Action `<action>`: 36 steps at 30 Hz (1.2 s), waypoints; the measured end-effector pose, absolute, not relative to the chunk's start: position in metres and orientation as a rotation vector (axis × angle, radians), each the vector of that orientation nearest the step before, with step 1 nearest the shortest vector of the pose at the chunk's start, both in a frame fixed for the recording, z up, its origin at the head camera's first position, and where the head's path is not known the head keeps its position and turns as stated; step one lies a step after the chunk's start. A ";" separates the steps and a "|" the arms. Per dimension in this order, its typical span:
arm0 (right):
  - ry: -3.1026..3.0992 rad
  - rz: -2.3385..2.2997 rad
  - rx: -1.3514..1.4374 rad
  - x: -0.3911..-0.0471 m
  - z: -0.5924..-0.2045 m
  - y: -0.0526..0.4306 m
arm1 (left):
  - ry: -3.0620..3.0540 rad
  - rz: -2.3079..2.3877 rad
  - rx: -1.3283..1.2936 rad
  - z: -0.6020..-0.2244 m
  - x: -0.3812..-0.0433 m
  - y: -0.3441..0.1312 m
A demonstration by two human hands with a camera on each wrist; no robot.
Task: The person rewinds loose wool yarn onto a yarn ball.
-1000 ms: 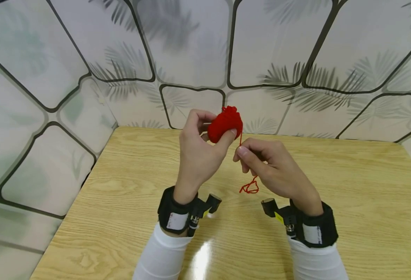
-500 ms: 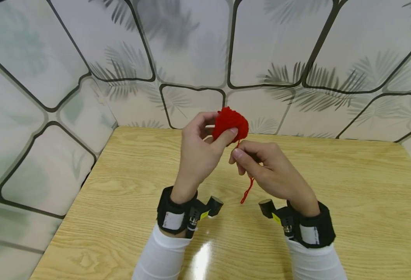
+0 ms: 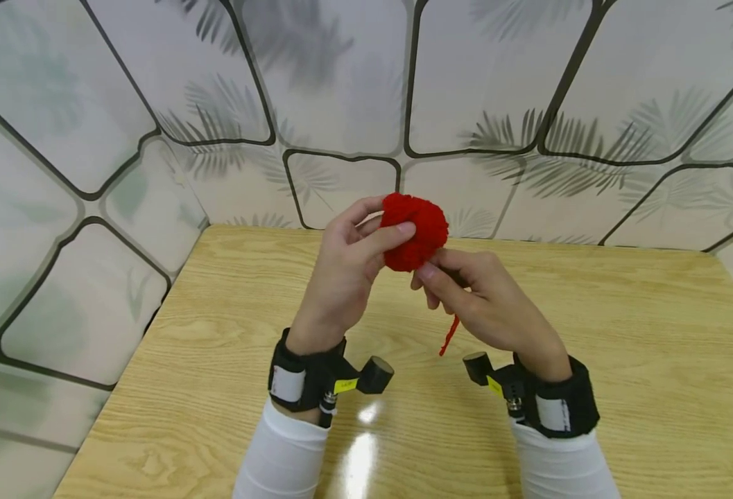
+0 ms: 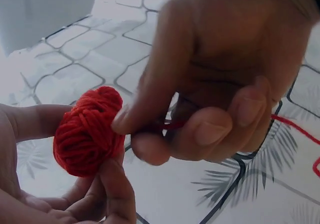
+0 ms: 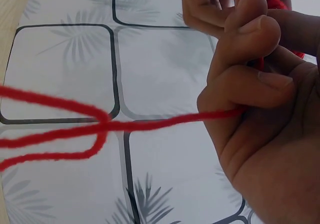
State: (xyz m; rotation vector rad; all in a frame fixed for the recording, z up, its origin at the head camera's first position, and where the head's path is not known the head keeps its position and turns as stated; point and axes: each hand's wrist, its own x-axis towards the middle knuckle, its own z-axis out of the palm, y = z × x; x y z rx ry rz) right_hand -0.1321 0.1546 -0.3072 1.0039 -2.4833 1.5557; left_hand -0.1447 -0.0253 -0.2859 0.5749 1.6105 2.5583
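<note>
A small ball of red yarn (image 3: 425, 232) is held up above the table by my left hand (image 3: 347, 270), thumb across its near face and fingers behind. In the left wrist view the wound strands of the yarn ball (image 4: 87, 134) show clearly. My right hand (image 3: 485, 298) pinches the yarn strand between thumb and forefinger, right at the ball's lower right edge. From below that hand a loose yarn tail (image 3: 449, 336) hangs down. The right wrist view shows the strand (image 5: 170, 120) running out of the curled fingers (image 5: 250, 84) and doubling into loops at left.
A wood-grain table (image 3: 216, 333) lies under both hands. Behind it and at left rise walls (image 3: 341, 83) covered with a dark-line and leaf pattern. Each wrist wears a black strap with a small camera (image 3: 375, 374).
My left hand has turned the yarn ball and shifted its thumb further left on it. The ball now meets my right fingertips, and the short strand between them no longer shows.
</note>
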 end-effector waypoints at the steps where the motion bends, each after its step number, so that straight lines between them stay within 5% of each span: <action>1: -2.477 1.557 1.003 -0.133 -0.307 0.155 | 1.564 2.535 0.589 -0.285 -0.145 -0.027; 25: -2.398 1.640 0.989 -0.134 -0.308 0.153 | 1.364 2.546 0.741 -0.287 -0.144 -0.024; 36: -2.419 1.571 0.982 -0.132 -0.304 0.156 | 2.582 2.334 0.897 -0.295 -0.148 -0.019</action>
